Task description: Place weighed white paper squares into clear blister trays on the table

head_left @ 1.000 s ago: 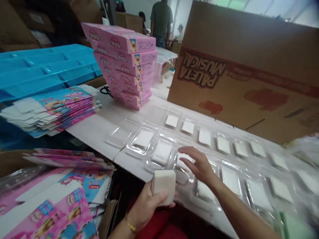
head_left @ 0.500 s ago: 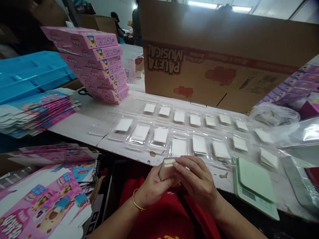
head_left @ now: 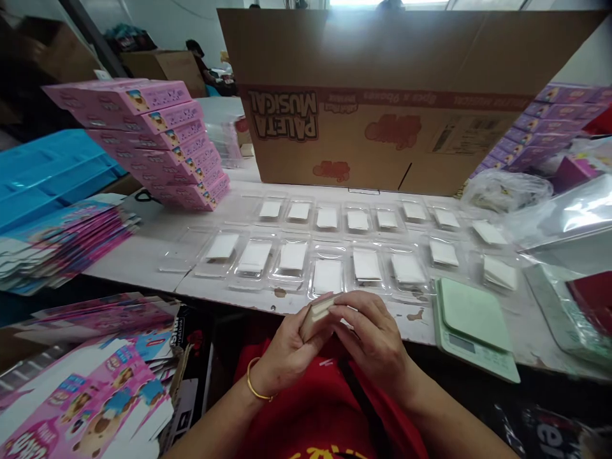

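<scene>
A small stack of white cards (head_left: 316,312) is held just off the table's front edge, over my lap. My left hand (head_left: 289,347) wraps round it from the left, thumb in front. From the right, the bent fingers of my right hand (head_left: 370,335) grip the stack's other end, partly covering it. Beyond the hands, two rows of clear plastic trays lie on the table, most with white cards in them. The closest tray (head_left: 327,277) is just past my fingertips. A pale green kitchen scale (head_left: 475,319) sits right of my right hand.
A large cardboard box (head_left: 344,146) stands at the back. Pink boxes (head_left: 162,146) are piled at the left, with flattened printed cartons (head_left: 62,236) and blue trays (head_left: 48,172) beside them. More cartons (head_left: 95,401) fill a box at lower left. Plastic bags (head_left: 507,191) lie at right.
The head view has shifted, so the table's things appear further left. Both hands still hold the card stack, which is tilted slightly more; the right fingers have moved a little along it.
</scene>
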`<state>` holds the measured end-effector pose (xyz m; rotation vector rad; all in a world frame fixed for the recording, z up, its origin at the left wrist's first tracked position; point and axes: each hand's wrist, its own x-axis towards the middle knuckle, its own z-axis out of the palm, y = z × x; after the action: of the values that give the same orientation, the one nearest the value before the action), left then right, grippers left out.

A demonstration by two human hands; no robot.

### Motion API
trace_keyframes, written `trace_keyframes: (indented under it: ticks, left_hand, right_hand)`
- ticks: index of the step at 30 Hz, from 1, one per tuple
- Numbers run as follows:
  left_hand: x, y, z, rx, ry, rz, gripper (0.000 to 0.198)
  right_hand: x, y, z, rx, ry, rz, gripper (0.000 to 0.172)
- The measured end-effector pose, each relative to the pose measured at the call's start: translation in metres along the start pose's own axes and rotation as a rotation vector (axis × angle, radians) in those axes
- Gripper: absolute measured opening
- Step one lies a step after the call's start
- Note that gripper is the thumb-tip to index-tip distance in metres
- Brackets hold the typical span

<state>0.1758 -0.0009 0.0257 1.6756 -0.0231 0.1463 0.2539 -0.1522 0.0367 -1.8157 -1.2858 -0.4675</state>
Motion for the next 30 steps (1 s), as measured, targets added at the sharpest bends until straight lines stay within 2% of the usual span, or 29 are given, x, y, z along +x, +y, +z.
trace_keyframes:
  ticks: [3,6,9,13,16,18,21,23,25,27,30]
  left_hand:
    - [0.002,-0.001,0.002,0.032,-0.007,0.019,0.048]
    - [0.004,-0.004,0.004,-0.057,-0.016,-0.035,0.045]
    - [0.008,-0.009,0.01,-0.241,-0.04,-0.124,0.044]
    - [0.017,-0.02,0.026,-0.51,-0.082,-0.282,0.039]
    - [0.022,-0.031,0.043,-0.681,-0.133,-0.41,0.036]
    - [0.024,-0.04,0.053,-0.762,-0.194,-0.55,0.04]
    - [0.023,-0.056,0.064,-0.812,-0.243,-0.729,0.044]
    - [0.022,-0.064,0.067,-0.819,-0.266,-0.774,0.042]
    - [0.022,-0.067,0.07,-0.813,-0.302,-0.786,0.041]
    - [0.022,-0.065,0.072,-0.8,-0.321,-0.788,0.04]
    - [0.025,-0.058,0.075,-0.79,-0.328,-0.807,0.036]
  right_hand:
    - [-0.001,0.003,-0.002,-0.014,-0.005,0.048,0.03]
    - [-0.003,0.006,-0.003,-0.022,-0.037,0.108,0.017]
    - [-0.006,0.008,-0.005,-0.056,-0.076,0.101,0.008]
    - [-0.016,0.014,-0.008,-0.115,-0.147,0.033,0.009]
    - [-0.033,0.021,-0.016,-0.074,-0.204,0.098,0.01]
    - [-0.047,0.031,-0.031,-0.002,-0.203,0.239,0.01]
    - [-0.073,0.056,-0.069,0.09,-0.128,0.553,0.009]
    - [-0.091,0.081,-0.102,0.121,-0.035,0.741,0.004]
    - [-0.107,0.112,-0.134,0.131,0.064,0.886,0.008]
    - [-0.121,0.146,-0.159,0.088,0.111,0.986,0.017]
    - [-0.134,0.187,-0.178,-0.104,0.074,1.025,0.021]
